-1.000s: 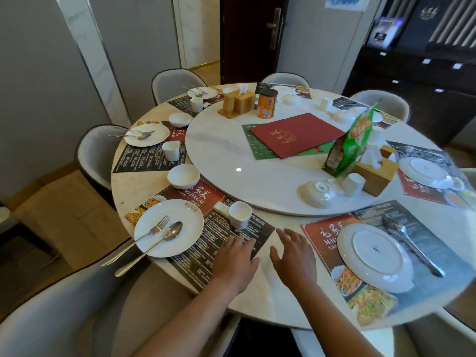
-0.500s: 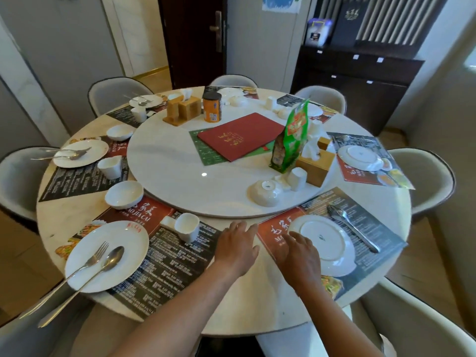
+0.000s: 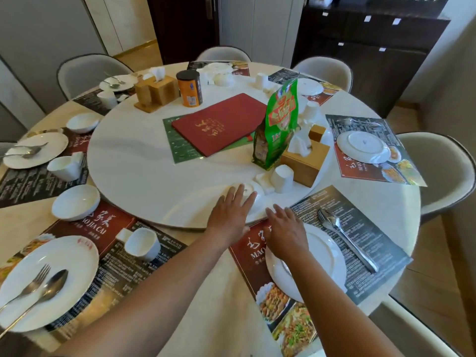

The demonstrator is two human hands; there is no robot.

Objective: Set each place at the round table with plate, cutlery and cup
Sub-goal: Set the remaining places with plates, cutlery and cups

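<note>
reaching flat hands: left [image 3: 230, 217] over upturned bowl [image 3: 253, 193], right [image 3: 286, 231] above plate [image 3: 324, 256]

One view only, my head camera, wide-angle, bent at the frame edges. I look forward and down from standing height at the near edge of the round table [image 3: 386, 210], close in. My forearms enter from the bottom. The far edge, the chairs [image 3: 438, 173] and a dark cabinet [image 3: 373, 55] beyond fill the top.
</note>
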